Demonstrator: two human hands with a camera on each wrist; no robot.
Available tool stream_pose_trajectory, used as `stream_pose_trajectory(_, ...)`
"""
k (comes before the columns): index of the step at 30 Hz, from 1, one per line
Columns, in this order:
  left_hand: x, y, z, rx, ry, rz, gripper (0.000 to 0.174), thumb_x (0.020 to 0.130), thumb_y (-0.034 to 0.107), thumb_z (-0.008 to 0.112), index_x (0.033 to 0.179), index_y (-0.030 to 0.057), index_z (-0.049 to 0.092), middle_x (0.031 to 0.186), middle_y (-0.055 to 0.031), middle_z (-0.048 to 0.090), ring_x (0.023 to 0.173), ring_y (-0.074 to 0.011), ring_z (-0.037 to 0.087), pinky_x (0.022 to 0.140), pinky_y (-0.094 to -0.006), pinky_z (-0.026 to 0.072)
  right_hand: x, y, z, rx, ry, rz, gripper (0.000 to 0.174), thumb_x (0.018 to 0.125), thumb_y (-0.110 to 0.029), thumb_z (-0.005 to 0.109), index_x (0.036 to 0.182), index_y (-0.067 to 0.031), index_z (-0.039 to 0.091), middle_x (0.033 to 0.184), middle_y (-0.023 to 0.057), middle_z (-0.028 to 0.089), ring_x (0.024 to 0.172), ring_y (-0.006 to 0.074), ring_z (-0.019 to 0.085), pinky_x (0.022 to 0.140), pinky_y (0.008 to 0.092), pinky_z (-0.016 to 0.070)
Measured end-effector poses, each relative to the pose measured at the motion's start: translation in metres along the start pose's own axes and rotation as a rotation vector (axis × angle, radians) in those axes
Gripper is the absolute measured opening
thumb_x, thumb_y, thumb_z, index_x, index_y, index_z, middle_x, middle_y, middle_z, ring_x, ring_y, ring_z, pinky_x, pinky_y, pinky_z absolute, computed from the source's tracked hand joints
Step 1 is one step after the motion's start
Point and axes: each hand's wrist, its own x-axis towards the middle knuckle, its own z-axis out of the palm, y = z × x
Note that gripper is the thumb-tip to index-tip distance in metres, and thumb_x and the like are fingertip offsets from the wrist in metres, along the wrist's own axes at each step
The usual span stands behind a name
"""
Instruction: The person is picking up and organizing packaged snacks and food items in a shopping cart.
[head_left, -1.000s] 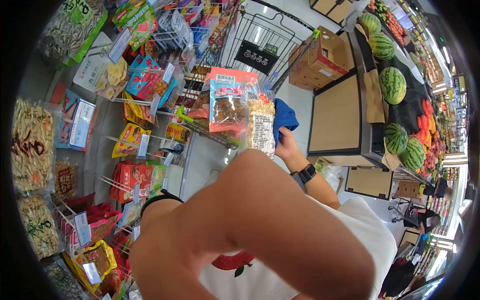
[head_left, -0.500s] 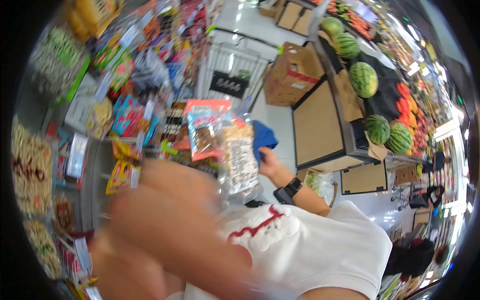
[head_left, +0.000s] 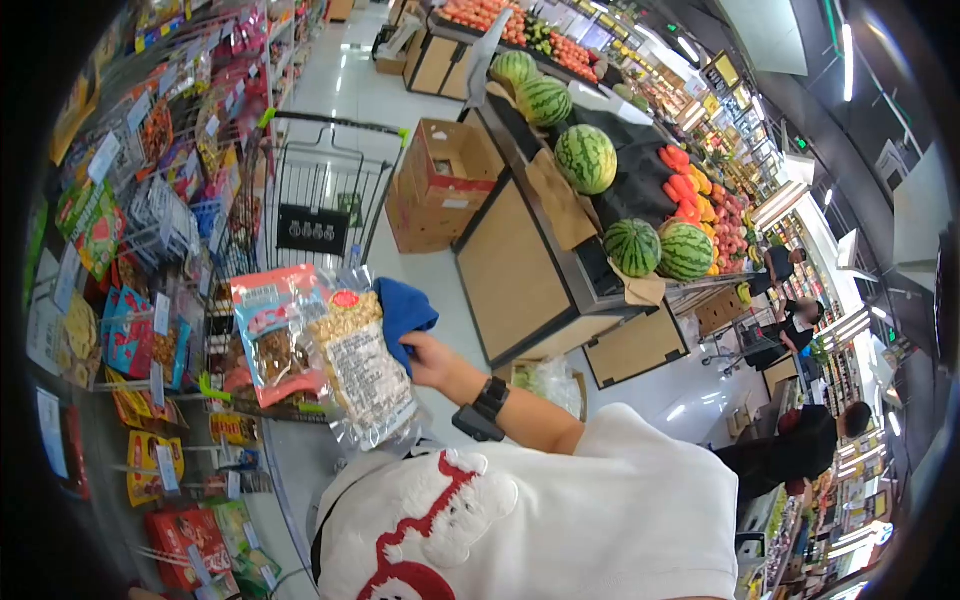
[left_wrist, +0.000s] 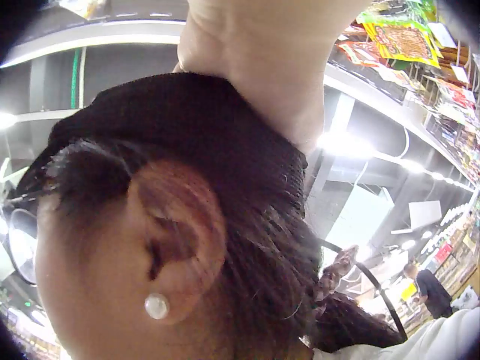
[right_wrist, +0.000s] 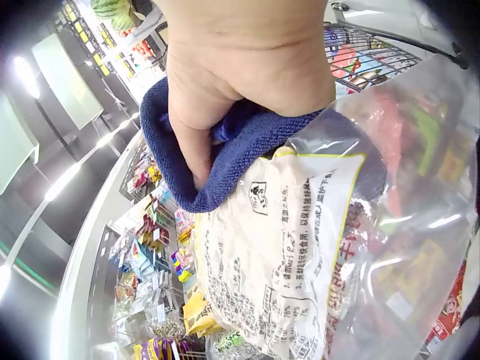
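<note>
My right hand grips a dark blue knit cloth together with a clear bag of pale grain-like food bearing a white printed label. Beside that bag hangs a pink and blue snack packet with brown pieces showing. In the right wrist view the thumb presses inside a fold of the blue cloth, against the labelled bag; the other fingers are hidden. My left hand is at a black knit cap on the head, its fingers out of sight.
A shopping cart stands ahead. Racks of hanging snack packets line the left side. On the right, watermelons and peppers lie on a produce stand, with cardboard boxes next to it. Several people are farther off.
The left arm, which crossed the front of the head view, has swung out of it. The head view has turned right, so the held packs now appear farther left, still gripped.
</note>
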Motion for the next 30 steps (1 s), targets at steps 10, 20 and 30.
stream_pose_trajectory(10,0.017,-0.021,-0.003,0.06,0.04,-0.05,0.044,0.075,0.013,0.054,0.116,0.0024,0.039,0.114,-0.0131,0.045,0.098,-0.0224,0.05,0.086,-0.0343,0.041,0.025,-0.006,-0.021,0.019,-0.089,0.019,0.047,0.078,-0.002,0.049,0.124,-0.0055,0.039,0.121,0.0109,0.048,0.11,0.0224,0.047,0.1,0.0368,0.0321)
stream_pose_trajectory(20,0.033,-0.032,0.009,0.048,0.103,-0.139,0.048,0.078,0.01,0.051,0.122,0.0026,0.034,0.119,-0.0131,0.043,0.102,-0.0217,0.049,0.088,-0.0347,0.0408,0.026,-0.012,-0.018,-0.017,-0.015,-0.079,0.03,0.077,-0.003,0.051,0.107,-0.0008,0.052,0.106,0.0089,0.058,0.098,0.0207,0.054,0.092,0.0341,0.0399)
stream_pose_trajectory(30,-0.044,-0.122,0.076,-0.524,0.346,-0.773,0.058,0.077,0.005,0.053,0.129,0.0007,0.028,0.125,-0.0121,0.039,0.107,-0.0201,0.045,0.091,-0.0332,0.0392,0.028,-0.021,0.009,-0.061,0.083,-0.228,0.033,0.078,-0.003,0.051,0.11,-0.0013,0.048,0.109,0.0109,0.055,0.099,0.0234,0.054,0.092,0.0368,0.0404)
